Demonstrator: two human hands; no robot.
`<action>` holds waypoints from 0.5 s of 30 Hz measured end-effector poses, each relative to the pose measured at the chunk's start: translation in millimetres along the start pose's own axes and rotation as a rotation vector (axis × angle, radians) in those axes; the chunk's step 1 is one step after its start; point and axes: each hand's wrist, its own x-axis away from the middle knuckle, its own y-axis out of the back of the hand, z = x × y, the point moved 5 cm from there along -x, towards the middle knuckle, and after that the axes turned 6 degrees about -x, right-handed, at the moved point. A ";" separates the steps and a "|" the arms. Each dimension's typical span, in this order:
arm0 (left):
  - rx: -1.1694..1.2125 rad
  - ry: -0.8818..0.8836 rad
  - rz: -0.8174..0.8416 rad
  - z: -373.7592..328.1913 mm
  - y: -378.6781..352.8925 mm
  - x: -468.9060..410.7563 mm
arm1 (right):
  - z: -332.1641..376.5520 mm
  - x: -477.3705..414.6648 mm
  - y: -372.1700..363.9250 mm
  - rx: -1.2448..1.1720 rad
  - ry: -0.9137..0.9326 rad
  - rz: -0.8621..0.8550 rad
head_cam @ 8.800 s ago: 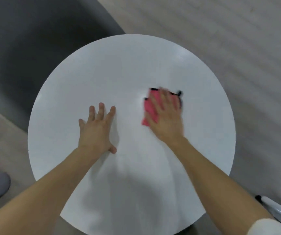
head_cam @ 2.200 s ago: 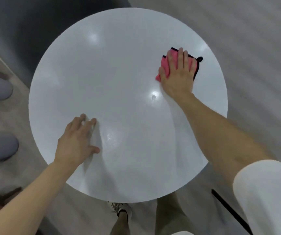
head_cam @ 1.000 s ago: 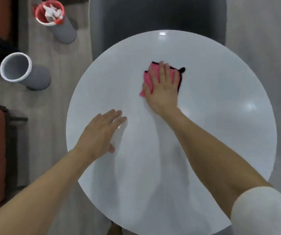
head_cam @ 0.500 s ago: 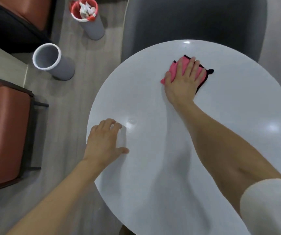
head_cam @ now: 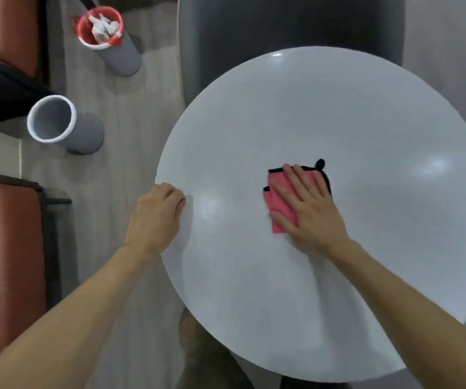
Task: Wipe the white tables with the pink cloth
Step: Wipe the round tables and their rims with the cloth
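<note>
A round white table [head_cam: 296, 113] fills the middle and right of the head view. Near its centre lies the folded pink cloth [head_cam: 278, 192] with a black edge and loop. My right hand [head_cam: 307, 206] lies flat on the cloth, fingers spread, pressing it to the tabletop and covering most of it. My left hand [head_cam: 156, 217] rests at the table's left rim with its fingers curled over the edge.
A dark grey armchair [head_cam: 282, 29] stands behind the table. On the floor at left stand two grey cylindrical bins, one empty [head_cam: 57, 124] and one with a red liner and white waste [head_cam: 105, 35]. Brown-red seats [head_cam: 4, 248] line the left edge.
My right hand has slid the cloth from the table's far edge back toward its centre. My left hand has moved out to the left rim and curled its fingers.
</note>
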 end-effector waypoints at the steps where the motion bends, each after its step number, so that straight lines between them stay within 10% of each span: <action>1: 0.002 -0.047 0.003 3.9 -2.0 -7.2 | -23.8 -1.2 9.5 0.016 -0.150 -0.012; 8: -0.010 -0.457 0.012 45.3 4.2 -58.9 | -8.4 -84.2 -4.7 0.039 -0.984 -0.299; 15: -0.120 -0.573 0.090 103.7 15.1 -103.0 | 178.5 -185.1 -65.3 -0.056 -0.642 -0.280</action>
